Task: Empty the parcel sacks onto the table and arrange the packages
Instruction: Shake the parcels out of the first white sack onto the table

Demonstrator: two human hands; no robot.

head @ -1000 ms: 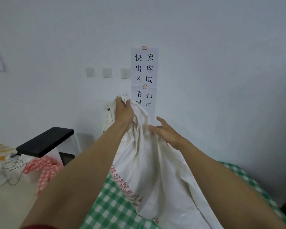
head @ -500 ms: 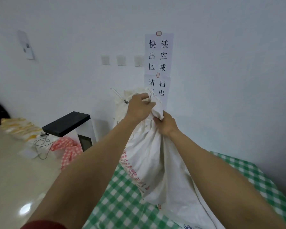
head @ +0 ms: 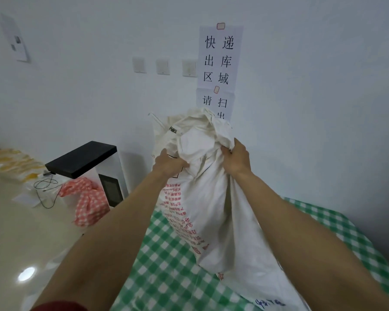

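A large white woven parcel sack (head: 213,205) with red print stands upright on the green-checked tablecloth (head: 166,265). Its bunched top rises above both hands. My left hand (head: 170,163) grips the fabric on the sack's left side near the top. My right hand (head: 236,158) grips a fold of fabric on the right side, a little higher. The two hands are apart, with the crumpled neck of the sack between them. No packages show; the sack hides what is inside it.
A white cabinet with a black top (head: 83,159) stands left of the table, a red-checked cloth (head: 89,202) heaped in front of it. Yellow-and-white bags (head: 14,164) and a cable (head: 46,187) lie on the floor at left. Paper signs (head: 219,57) hang on the wall behind.
My hands were together at the sack's neck; they have since moved apart, the left one dropping lower on the left side. The sack's top now spreads wider above them.
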